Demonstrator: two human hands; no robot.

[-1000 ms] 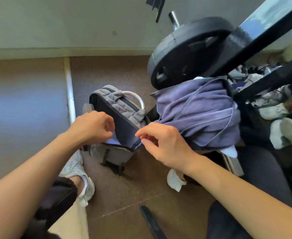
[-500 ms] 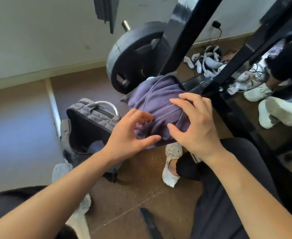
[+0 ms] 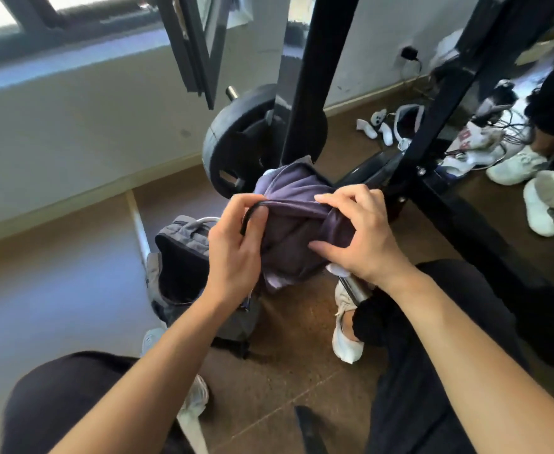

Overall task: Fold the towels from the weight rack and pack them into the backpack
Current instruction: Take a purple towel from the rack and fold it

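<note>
While curled fingers of the left hand (image 3: 236,250) and right hand (image 3: 364,247) pinch the bunched purple towel (image 3: 293,231), draped on the weight rack (image 3: 301,77) beside the open backpack (image 3: 183,253), a hasty pull could snag it on the frame.

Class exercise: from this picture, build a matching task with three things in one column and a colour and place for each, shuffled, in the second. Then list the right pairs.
Things
1. towel
2. backpack
3. weight plate

Colour and place
A. grey, standing open on the floor, to the left of the towel
B. purple, gripped by the left hand and the right hand
C. black and round, beyond the towel, near the wall

Pairs: 1-B, 2-A, 3-C
</note>
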